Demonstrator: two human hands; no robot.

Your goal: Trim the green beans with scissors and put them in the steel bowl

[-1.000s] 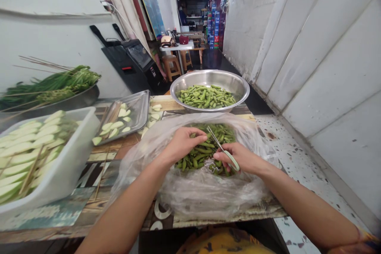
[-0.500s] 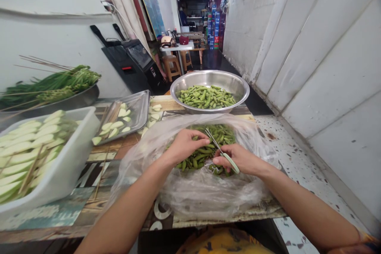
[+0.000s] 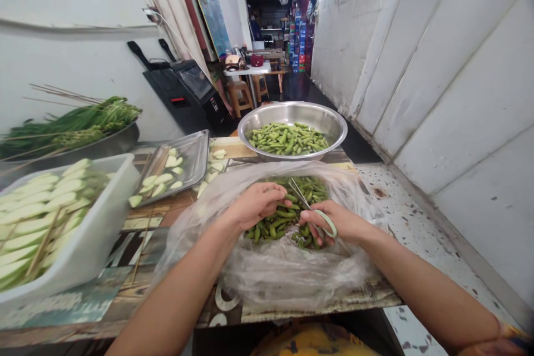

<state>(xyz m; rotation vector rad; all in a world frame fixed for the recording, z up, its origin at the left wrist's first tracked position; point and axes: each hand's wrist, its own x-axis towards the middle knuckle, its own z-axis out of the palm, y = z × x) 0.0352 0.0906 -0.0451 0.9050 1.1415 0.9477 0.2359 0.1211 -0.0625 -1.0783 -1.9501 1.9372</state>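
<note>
My right hand (image 3: 329, 222) holds scissors (image 3: 301, 194) with pale green handles, their slightly parted blades angled up and left over the pods. Opposite them, my left hand (image 3: 262, 203) has its fingers pinched together, seemingly on an edamame pod that they mostly cover. Below both hands lies a heap of green edamame pods (image 3: 275, 225) in an opened clear plastic bag (image 3: 267, 275). Just beyond the bag, a steel basin (image 3: 336, 133) contains more edamame pods (image 3: 287, 139).
At left stands a white tub (image 3: 110, 206) of skewered pale green slices. Behind it are a bowl (image 3: 125, 136) of leafy greens and a metal tray (image 3: 196, 156) with cut pieces and sticks. A wall (image 3: 467, 94) runs along the right.
The left hand has drawn slightly to the left, away from the scissors, and its fingers have curled in. The scissors stay in the right hand, turned a little.
</note>
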